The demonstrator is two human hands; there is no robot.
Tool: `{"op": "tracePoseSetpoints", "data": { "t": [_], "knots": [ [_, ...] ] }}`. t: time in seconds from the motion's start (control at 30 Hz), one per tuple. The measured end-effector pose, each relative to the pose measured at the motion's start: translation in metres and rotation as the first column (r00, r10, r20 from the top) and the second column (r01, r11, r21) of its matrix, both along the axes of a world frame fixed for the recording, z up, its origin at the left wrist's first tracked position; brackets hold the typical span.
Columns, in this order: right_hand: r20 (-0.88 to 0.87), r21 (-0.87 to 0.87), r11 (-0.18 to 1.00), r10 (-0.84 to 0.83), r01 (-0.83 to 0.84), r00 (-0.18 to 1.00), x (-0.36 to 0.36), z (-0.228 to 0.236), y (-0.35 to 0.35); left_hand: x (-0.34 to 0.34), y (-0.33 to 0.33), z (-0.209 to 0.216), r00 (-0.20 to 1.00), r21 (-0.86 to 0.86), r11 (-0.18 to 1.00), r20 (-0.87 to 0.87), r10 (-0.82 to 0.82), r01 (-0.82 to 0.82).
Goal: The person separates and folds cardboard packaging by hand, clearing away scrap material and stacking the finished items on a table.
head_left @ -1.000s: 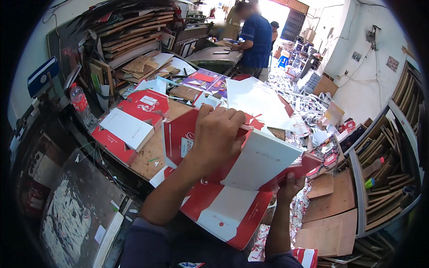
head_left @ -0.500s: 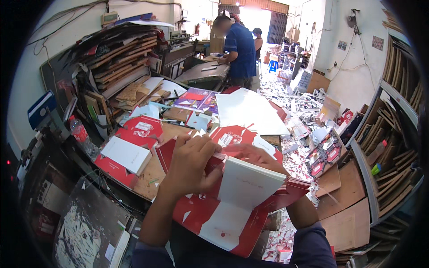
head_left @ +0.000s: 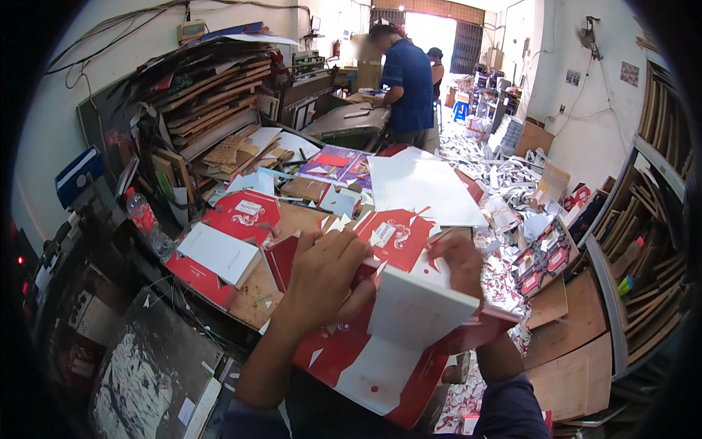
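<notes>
Beside a brown wooden tabletop (head_left: pixel 252 309), we see the left hand (head_left: pixel 325 276) gripping a red-and-white printed card stack (head_left: pixel 413 314); the blurred right hand's (head_left: pixel 462 265) grip we cannot tell; apparent edge-working next calls for steadiness.

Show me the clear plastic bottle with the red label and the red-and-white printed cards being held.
Clear plastic bottle with red label (head_left: pixel 143 216): head view, on its red label.
Held red-and-white printed cards (head_left: pixel 417 311): head view, on the raised white panel.

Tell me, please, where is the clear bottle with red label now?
In the head view, the bottle is on the left side, beside the red sheets under the white block, left of the person's left hand.
</notes>
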State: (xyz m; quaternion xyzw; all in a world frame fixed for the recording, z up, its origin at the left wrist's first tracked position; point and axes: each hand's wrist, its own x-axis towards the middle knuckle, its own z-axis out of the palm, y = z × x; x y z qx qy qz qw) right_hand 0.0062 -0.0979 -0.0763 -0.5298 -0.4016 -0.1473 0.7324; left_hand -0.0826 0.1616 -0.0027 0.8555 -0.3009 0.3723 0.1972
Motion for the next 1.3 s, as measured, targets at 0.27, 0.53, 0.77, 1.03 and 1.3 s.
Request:
{"op": "tracePoseSetpoints", "data": {
  "t": [0.27,0.53,0.77,1.03,1.3],
  "knots": [
    [-0.554,0.223,0.945,-0.080,0.240,0.828,-0.042,-0.030,-0.114,0.022,-0.016,-0.004,0.996,-0.039,0.995,0.029,0.090,-0.089],
    [-0.286,0.096,0.959,-0.231,0.268,0.930,-0.100,-0.035,-0.069,0.027,-0.021,0.009,0.997,0.055,0.996,-0.037,0.066,-0.064],
    [-0.365,0.125,0.914,-0.319,0.386,0.875,-0.098,-0.038,-0.066,-0.008,-0.059,0.040,0.997,0.240,0.970,0.077,0.025,-0.043],
    [-0.380,0.280,0.815,-0.392,0.508,0.838,-0.104,-0.008,-0.053,0.002,-0.092,0.022,0.999,0.292,0.955,0.016,0.046,-0.049],
    [-0.303,0.241,0.732,-0.567,0.637,0.766,-0.107,-0.004,-0.055,0.002,-0.096,0.012,0.998,0.259,0.965,0.052,0.020,-0.033]
  ]
}}
